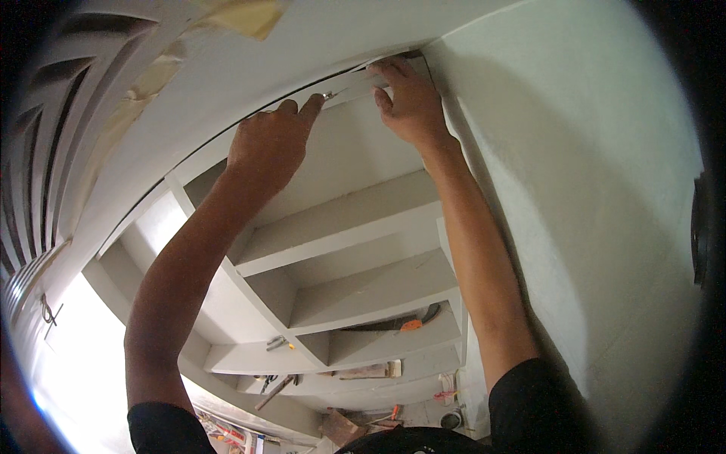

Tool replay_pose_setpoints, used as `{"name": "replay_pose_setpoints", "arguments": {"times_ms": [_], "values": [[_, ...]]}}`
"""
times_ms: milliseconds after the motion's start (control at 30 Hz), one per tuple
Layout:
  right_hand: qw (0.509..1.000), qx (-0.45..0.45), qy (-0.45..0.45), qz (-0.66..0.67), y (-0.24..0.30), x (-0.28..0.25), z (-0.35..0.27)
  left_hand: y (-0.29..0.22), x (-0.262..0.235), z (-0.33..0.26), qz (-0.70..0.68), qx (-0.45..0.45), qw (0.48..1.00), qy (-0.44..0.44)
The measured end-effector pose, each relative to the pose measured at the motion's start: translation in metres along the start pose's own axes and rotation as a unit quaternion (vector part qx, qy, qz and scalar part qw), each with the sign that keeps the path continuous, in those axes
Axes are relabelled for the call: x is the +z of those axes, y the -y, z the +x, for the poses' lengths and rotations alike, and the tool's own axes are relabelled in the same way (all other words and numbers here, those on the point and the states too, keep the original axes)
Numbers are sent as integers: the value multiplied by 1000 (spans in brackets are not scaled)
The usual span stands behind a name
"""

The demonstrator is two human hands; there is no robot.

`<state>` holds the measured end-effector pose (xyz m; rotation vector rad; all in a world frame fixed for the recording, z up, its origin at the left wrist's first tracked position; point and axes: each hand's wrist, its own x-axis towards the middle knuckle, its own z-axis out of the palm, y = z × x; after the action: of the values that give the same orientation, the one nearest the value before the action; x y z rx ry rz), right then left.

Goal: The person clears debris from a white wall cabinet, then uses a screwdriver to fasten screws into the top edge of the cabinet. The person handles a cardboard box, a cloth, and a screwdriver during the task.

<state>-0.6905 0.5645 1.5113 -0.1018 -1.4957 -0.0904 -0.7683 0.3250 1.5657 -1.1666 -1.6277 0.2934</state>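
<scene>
From my end, far L I see a ridged gray panel [76, 113], w/ yellowish tape [257, 19] up top and a looped wire [48, 310] below the panel. Btm ctr I've got pliers [278, 343] w/ a yellow bit, a hammer-like tool [277, 392], a flat board [370, 371], and an orange pc [411, 325] nr a dark curved item [433, 312]. Lower still, a brown slab [342, 428] and round container [451, 421]. R side: pale wall [575, 227], dark obj [699, 231] at the edge, too cut off to ID.
</scene>
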Motion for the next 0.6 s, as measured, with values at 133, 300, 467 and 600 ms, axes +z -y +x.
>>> {"name": "replay_pose_setpoints", "arguments": {"times_ms": [133,300,467,600], "values": [[997,-16,8,-81,7,8,-7,0,-7,-4,-11,-11,1000,-12],[992,4,30,-126,20,5,-8,6,-3,-15,-27,-19,999,-25],[987,41,45,-146,28,2,-4,9,-2,-19,-71,-21,996,-52],[991,40,35,-121,24,0,-7,7,-6,-19,-108,-42,991,-64]]}}
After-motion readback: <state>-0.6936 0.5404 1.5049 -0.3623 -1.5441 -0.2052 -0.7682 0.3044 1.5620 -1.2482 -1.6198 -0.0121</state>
